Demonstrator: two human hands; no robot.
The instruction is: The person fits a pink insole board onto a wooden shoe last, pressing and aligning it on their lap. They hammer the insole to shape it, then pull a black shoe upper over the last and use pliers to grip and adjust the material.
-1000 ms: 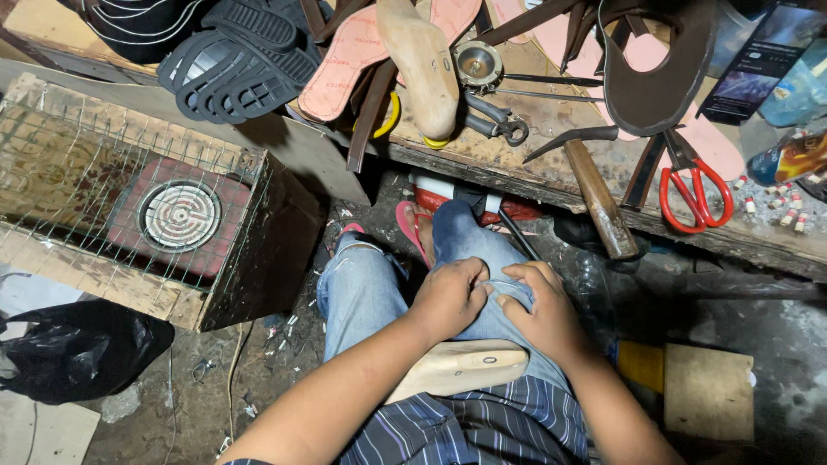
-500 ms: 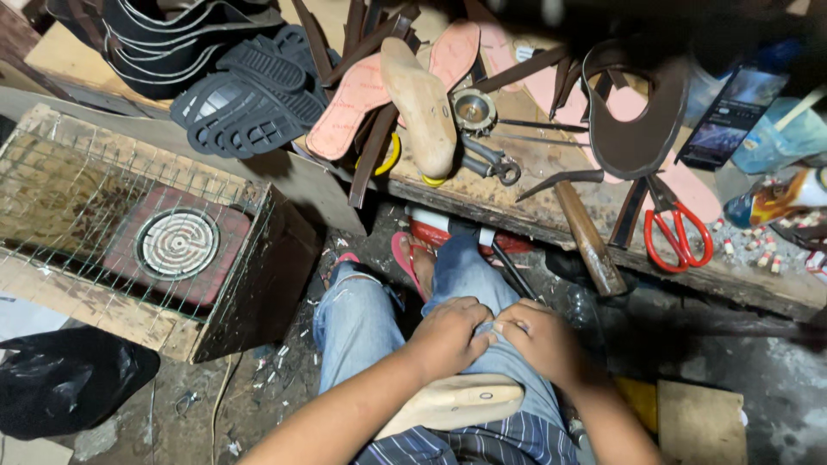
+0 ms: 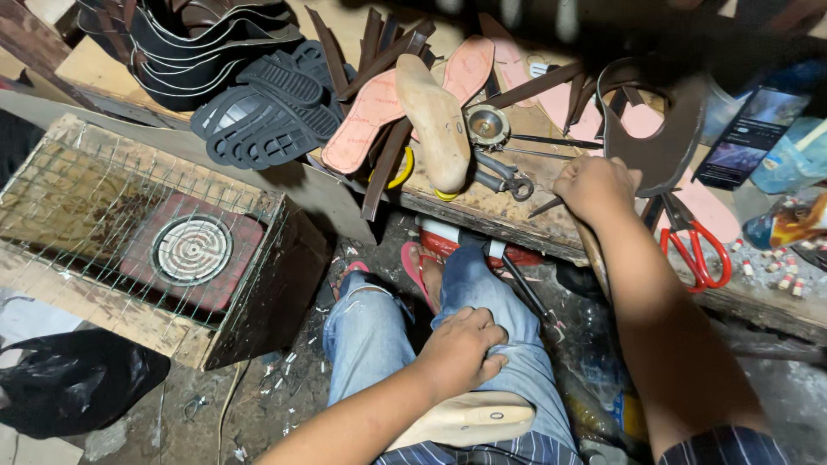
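My right hand (image 3: 594, 185) reaches out to the wooden bench (image 3: 491, 211) and is closed around the top of a hammer, whose wooden handle (image 3: 594, 258) hangs down over the bench edge. My left hand (image 3: 461, 349) rests with curled fingers on my blue jeans (image 3: 370, 344) at the thigh; nothing shows in it. A pale wooden shoe last (image 3: 474, 418) lies across my lap, just below that hand. A dark leather upper (image 3: 668, 138) lies right beside my right hand.
On the bench lie another wooden last (image 3: 435, 120), pink insoles (image 3: 366, 125), black soles (image 3: 267, 112), pliers (image 3: 500, 176), a round tin (image 3: 487, 125), red scissors (image 3: 698, 250) and a phone (image 3: 749, 138). A wire-covered box with a coil heater (image 3: 189, 250) stands at the left, with a black bag (image 3: 69, 387) below it.
My right hand left my lap, went up to the bench and closed on the hammer. My left hand stayed on my thigh. The view tilted slightly upward.
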